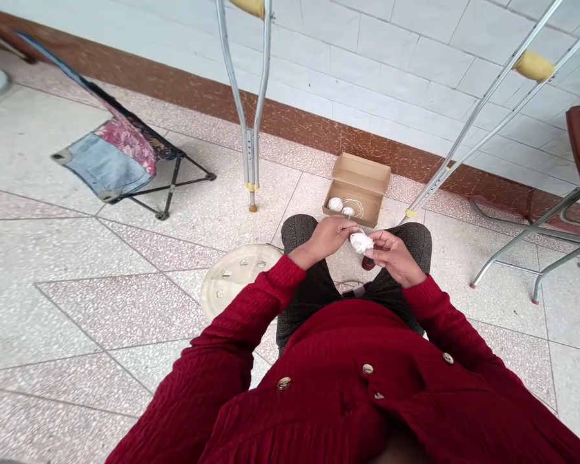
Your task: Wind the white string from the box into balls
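I sit in a red buttoned jacket and dark trousers, both hands raised over my knees. My right hand (395,256) is curled around a small white ball of thread (361,242), held at the fingertips. My left hand (327,236) pinches at the ball's left side, fingers closed; a thin strand there is too fine to make out. On the floor just beyond my knees stands an open cardboard box (362,175) holding two white thread balls (335,204) and a loose loop of thread.
A round cream plastic lid (232,277) lies on the tiled floor by my left knee. Two metal crutches (251,129) (483,103) lean on the tiled wall. A folding fabric stool (120,154) stands at the left, a metal-legged chair (536,238) at the right.
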`<state>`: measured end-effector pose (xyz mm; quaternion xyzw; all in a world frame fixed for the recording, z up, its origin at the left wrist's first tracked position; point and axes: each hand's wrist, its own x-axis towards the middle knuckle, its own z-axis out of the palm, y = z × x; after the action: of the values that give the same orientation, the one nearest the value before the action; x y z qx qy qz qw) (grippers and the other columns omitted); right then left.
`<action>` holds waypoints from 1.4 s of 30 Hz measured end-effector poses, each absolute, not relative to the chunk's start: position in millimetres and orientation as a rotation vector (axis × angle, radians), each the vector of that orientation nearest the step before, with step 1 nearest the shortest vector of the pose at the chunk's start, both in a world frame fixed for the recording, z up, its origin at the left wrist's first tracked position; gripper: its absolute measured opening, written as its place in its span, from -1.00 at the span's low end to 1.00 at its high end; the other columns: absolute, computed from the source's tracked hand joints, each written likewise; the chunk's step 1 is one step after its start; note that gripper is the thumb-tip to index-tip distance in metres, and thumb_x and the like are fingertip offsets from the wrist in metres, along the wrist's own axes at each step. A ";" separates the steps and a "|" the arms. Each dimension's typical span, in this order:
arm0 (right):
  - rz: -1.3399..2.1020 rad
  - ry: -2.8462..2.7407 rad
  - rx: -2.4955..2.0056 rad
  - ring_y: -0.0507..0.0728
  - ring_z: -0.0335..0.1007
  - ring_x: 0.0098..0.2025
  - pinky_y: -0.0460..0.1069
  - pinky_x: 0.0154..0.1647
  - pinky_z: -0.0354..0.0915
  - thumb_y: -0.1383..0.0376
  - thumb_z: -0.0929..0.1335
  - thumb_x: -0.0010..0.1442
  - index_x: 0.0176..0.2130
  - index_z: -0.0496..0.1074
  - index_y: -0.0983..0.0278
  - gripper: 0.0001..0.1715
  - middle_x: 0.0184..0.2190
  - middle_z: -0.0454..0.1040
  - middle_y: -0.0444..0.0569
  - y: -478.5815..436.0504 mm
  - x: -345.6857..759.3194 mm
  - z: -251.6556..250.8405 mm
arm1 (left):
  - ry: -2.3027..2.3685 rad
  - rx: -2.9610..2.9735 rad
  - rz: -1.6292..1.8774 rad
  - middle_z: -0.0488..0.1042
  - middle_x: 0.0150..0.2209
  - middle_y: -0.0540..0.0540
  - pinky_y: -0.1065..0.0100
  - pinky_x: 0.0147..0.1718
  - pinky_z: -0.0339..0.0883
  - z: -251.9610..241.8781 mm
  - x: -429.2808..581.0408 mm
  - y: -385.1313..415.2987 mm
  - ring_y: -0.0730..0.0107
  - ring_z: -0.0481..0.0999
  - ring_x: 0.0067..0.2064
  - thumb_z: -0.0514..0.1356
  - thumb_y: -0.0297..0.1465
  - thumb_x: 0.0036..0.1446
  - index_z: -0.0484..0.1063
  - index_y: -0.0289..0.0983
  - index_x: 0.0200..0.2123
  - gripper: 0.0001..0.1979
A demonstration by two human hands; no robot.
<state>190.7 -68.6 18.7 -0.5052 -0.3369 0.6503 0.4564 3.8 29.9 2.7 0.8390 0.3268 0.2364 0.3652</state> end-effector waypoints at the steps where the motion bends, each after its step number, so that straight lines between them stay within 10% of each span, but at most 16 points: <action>1: 1.577 -0.798 -1.233 -0.07 0.13 -0.55 -0.15 -0.64 -0.08 0.22 0.61 -0.16 -0.23 0.43 0.22 -0.50 -0.42 0.48 -0.17 -62.2 193.6 23.9 | 0.853 2.074 0.591 0.52 -0.46 -0.02 0.37 -0.25 0.31 -1.3 7.3 24.6 0.40 0.47 -0.36 0.06 -0.37 0.35 0.48 -0.30 -0.48 -0.64; 9: 1.020 -1.090 -1.531 -0.03 0.14 -0.51 -0.11 -0.57 0.08 0.22 0.56 -0.15 -0.32 0.45 0.23 -0.63 -0.44 0.46 -0.15 -28.7 207.4 -5.7 | 0.816 2.241 0.412 0.52 -0.45 -0.04 0.33 -0.09 0.32 -2.9 8.9 -5.1 0.36 0.48 -0.32 0.09 -0.35 0.32 0.49 -0.27 -0.46 -0.68; 14: 1.458 -1.302 -1.427 -0.03 0.15 -0.56 -0.12 -0.61 0.11 0.25 0.58 -0.13 -0.33 0.48 0.24 -0.65 -0.54 0.39 -0.21 -65.5 195.0 -11.9 | 0.766 2.362 0.490 0.53 -0.46 0.00 0.11 0.21 0.18 7.5 -3.9 24.8 0.36 0.47 -0.33 0.10 -0.41 0.29 0.50 -0.23 -0.46 -0.73; 21: 1.492 -0.816 -1.205 -0.10 0.10 -0.60 -0.16 -0.71 -0.01 0.20 0.61 -0.13 -0.24 0.44 0.23 -0.53 -0.41 0.51 -0.16 -59.1 194.8 29.0 | 0.776 2.049 0.511 0.50 -0.46 -0.02 0.40 -0.24 0.31 -3.3 10.5 10.6 0.41 0.47 -0.36 0.06 -0.36 0.34 0.45 -0.29 -0.51 -0.64; 29: 1.003 -1.118 -1.568 -0.04 0.14 -0.54 -0.12 -0.61 0.11 0.19 0.54 -0.13 -0.31 0.45 0.24 -0.63 -0.45 0.43 -0.17 -26.6 206.0 -6.0 | 0.812 2.386 0.474 0.58 -0.40 -0.03 0.23 0.09 0.29 5.9 2.1 11.7 0.34 0.52 -0.27 0.13 -0.39 0.31 0.53 -0.24 -0.41 -0.75; 34: 1.402 -1.169 -1.446 -0.03 0.15 -0.58 -0.12 -0.66 0.11 0.19 0.57 -0.14 -0.32 0.44 0.23 -0.60 -0.52 0.40 -0.20 -58.2 199.1 -8.5 | 0.828 2.427 0.558 0.60 -0.33 -0.06 0.10 0.19 0.20 19.2 -16.9 40.2 0.32 0.52 -0.24 0.09 -0.41 0.31 0.55 -0.25 -0.37 -0.74; 42: 1.471 -0.853 -1.162 -0.08 0.12 -0.58 -0.14 -0.68 0.05 0.19 0.59 -0.11 -0.23 0.41 0.18 -0.53 -0.39 0.49 -0.19 -43.9 196.0 43.5 | 0.829 2.006 0.532 0.51 -0.48 -0.01 0.39 -0.30 0.26 -2.7 11.3 20.9 0.39 0.46 -0.37 0.07 -0.33 0.32 0.49 -0.29 -0.48 -0.64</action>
<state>196.0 -43.9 43.5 -0.4836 -0.3549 0.6124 0.5149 11.3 20.9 -2.7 0.8071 0.3333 0.2140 0.4379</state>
